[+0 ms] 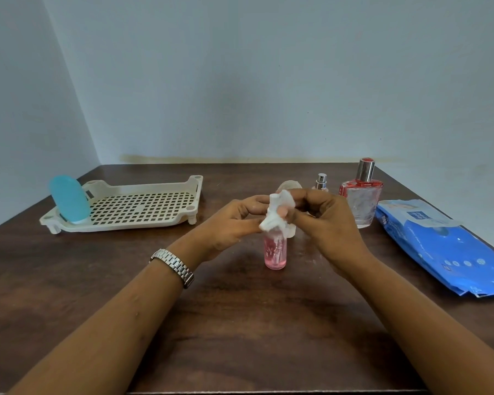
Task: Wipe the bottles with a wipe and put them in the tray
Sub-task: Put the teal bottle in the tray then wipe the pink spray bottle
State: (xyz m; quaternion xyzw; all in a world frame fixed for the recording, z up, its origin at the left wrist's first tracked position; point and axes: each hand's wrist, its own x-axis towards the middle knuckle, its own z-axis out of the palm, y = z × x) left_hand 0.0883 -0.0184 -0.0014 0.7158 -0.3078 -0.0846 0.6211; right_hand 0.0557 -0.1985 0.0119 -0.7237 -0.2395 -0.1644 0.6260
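- Pink bottle stands upright on the tabletop in front of me, between both hands, well apart from the tray at far left.
- Its top is wrapped in the white wipe. The left hand closes thumb and fingers on the wrapped neck from one side. The right hand pinches the wipe from the other, its fingers curled tight.
- Handling, as I judge it: small, clear and part-filled with liquid, so light and easy to tip. The wall looks stiff, and a damp wipe would leave it slippery.
- Where to hold: I would grip round the body low down while the top is rubbed, not by the spray head alone. For the carry I would take it round the middle.
- Count of bottles, four that I can be sure of:
  - the pink one in hand
  - one blue bottle, already in the tray at its left end
  - one red bottle with a silver cap, at right
  - one small spray bottle just left of that
- A clear rounded thing shows behind the hands. It is mostly hidden, and I cannot tell what it is.
- One tray, one wipe in use, one blue pack of wipes at far right, and one watch on the left wrist.
- By my reckoning, one bottle is done, one is being wiped and at least two wait.
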